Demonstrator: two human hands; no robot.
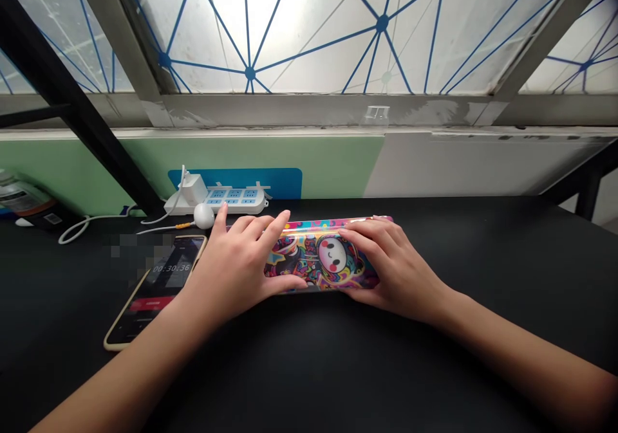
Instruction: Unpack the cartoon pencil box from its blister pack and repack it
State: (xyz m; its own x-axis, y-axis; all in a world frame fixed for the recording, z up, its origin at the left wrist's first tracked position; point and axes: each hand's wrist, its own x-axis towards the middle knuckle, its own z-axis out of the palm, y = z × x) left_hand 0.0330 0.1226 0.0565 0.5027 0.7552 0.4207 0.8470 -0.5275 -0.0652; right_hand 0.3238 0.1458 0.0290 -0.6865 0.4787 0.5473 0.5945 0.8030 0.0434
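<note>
A long, glossy pencil case (322, 253) with a bright cartoon print lies flat on the black table (338, 368), a little beyond the middle. My left hand (239, 266) grips its left end, fingers laid over the top and thumb pressed along the near edge. My right hand (393, 266) covers its right end the same way, fingers on top and thumb tucked under the near side. Both ends of the case are hidden beneath my hands.
A phone (157, 288) showing a running timer lies left of my left hand. Behind it sit a white power strip (226, 198) with a charger and cables, and a white round object (203, 215). A bottle (22, 201) lies at far left. A window wall rises behind.
</note>
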